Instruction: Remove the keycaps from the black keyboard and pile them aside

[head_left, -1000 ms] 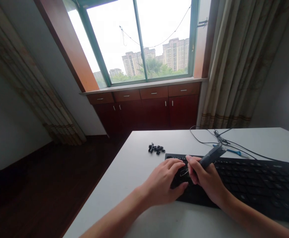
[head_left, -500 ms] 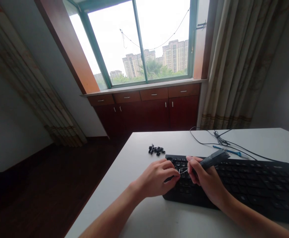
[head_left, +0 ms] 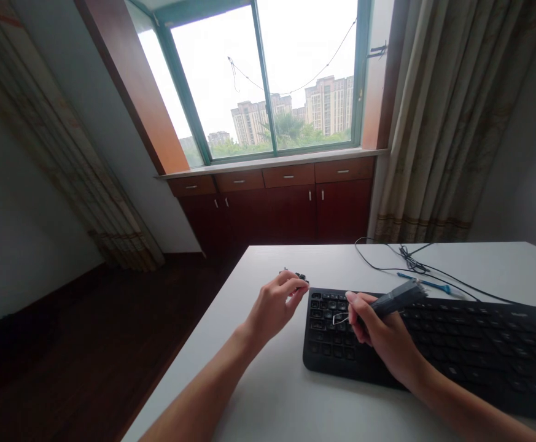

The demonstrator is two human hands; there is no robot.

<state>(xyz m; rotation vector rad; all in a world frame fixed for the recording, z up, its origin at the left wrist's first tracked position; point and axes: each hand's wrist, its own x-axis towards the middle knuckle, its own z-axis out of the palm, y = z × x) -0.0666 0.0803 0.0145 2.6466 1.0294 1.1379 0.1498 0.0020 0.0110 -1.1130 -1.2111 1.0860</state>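
The black keyboard (head_left: 461,344) lies on the right part of the white table (head_left: 332,411), its long side running from left to right. Its surface is matt with rounded corners; at the left end the caps are off and dark square sockets show in rows, while farther right flat black keys sit in place.

The right hand (head_left: 373,325) grips a dark grey tool (head_left: 392,299) — pale bristles at its right end, a thin wire loop (head_left: 339,319) at its left, over the bared sockets. The left hand (head_left: 277,304) is narrow, thumb and fingertips close together beside a small pile of black keycaps (head_left: 301,277) just beyond the keyboard's far left corner — whether it pinches one, I cannot tell.
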